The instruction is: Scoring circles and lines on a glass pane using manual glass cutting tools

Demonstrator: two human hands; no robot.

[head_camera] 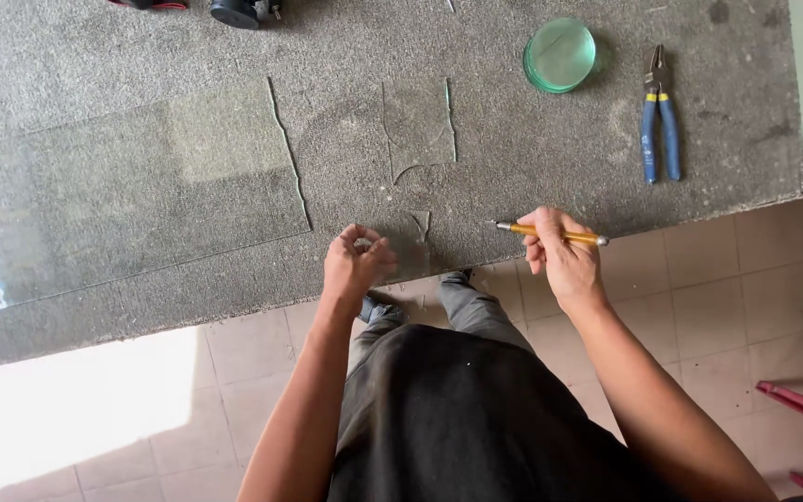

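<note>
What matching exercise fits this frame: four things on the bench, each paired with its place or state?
Things:
1. Pliers
2. Glass discs
3. Cutter
4. Large pane

Places or states:
A. Held in the right hand
B. Flat on the left part of the bench
C. Stacked, green, left of the pliers
D. Lying near the bench's right edge, blue handles

Pairs: 1-D, 2-C, 3-A, 4-B
</note>
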